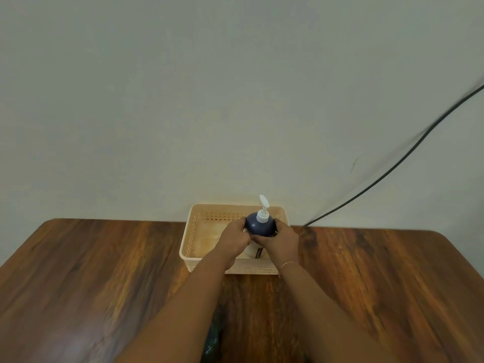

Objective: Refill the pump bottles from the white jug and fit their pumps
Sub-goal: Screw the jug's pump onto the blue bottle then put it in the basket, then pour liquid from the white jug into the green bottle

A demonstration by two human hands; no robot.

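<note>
A dark blue pump bottle [259, 226] with a white pump [263, 210] on top stands upright in the right half of a cream perforated basket [191, 242]. My left hand [234, 238] grips its left side and my right hand [281, 241] grips its right side. Both hands hide the bottle's lower body; a pale part with a small dark label [258, 252] shows between them. The white jug is not in view.
The basket sits at the far edge of a brown wooden table [104, 271], against a pale wall. A black cable [392, 169] runs down the wall to the table's far edge right of the basket. Something dark and blurred [212, 341] lies between my forearms.
</note>
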